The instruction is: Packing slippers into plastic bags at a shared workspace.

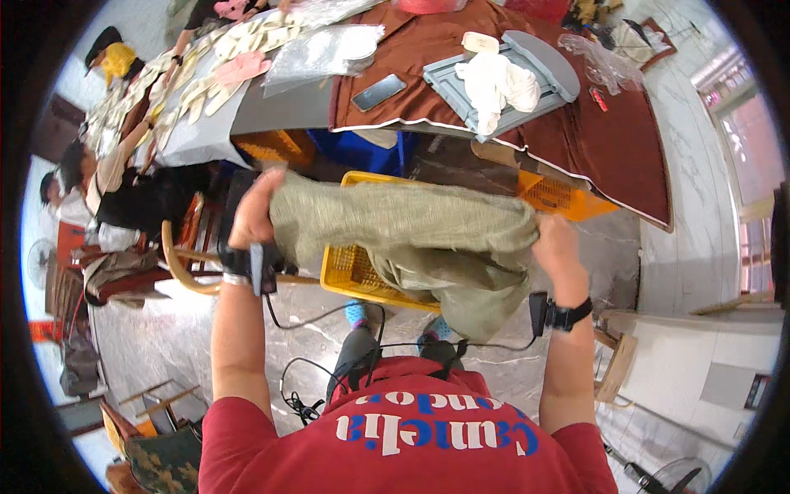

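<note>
Cloth of olive-green fabric stretches over the yellow perforated plastic basket; the left hand, left of that basket, and the right hand, right of it, each have a closed grip on one end.

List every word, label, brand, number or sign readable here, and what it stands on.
Red T-shirt: large white-and-blue lettering, upside down in this view; legible, but its wording isn't copied here.
Dark rectangle at the right: any text is too small to read.
Olive-green cloth: no lettering visible.
</note>
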`<action>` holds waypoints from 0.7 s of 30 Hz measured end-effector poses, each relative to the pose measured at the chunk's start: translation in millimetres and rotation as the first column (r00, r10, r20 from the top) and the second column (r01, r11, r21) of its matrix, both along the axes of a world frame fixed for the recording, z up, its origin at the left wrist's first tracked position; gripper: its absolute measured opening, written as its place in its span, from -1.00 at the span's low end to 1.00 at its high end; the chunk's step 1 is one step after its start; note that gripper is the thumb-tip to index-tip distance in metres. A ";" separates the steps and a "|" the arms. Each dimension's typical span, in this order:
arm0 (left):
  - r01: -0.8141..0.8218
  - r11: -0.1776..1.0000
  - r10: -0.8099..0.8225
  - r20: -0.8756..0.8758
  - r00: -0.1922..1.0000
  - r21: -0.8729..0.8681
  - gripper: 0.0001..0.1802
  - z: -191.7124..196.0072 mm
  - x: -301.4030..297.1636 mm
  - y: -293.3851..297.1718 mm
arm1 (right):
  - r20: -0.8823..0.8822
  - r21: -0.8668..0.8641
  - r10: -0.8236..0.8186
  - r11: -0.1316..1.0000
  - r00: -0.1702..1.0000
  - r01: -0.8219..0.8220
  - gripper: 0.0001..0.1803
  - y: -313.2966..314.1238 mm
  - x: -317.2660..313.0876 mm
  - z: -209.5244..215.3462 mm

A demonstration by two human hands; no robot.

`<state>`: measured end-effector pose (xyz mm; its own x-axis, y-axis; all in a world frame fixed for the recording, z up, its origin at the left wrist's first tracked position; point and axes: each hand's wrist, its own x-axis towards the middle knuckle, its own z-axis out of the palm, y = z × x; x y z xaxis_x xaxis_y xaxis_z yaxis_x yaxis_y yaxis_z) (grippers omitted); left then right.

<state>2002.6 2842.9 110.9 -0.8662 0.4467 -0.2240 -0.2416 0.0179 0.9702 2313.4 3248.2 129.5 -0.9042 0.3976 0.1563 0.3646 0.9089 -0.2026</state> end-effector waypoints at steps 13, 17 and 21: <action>0.228 0.789 0.038 -0.417 0.908 0.570 -0.54 222.3 62.3 -3.7 | -0.499 0.205 0.264 0.961 0.826 -0.183 -0.82 -3.1 -31.0 135.4; -0.053 0.989 -0.064 -0.718 0.693 -0.139 -0.59 190.6 74.7 -16.4 | -0.481 0.193 0.179 0.977 0.858 -0.095 -0.79 -19.9 -37.6 165.3; -0.238 0.971 0.134 -0.782 0.609 -0.019 -0.71 189.7 76.9 -27.5 | -0.335 0.401 0.176 0.916 0.926 -0.029 -0.77 -20.3 -51.9 189.5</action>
<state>2079.4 2815.4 300.6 -0.8031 0.2737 0.5292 0.5828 0.1763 0.7933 2261.4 3227.9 319.0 -0.7898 0.1487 0.5951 0.2347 0.9696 0.0692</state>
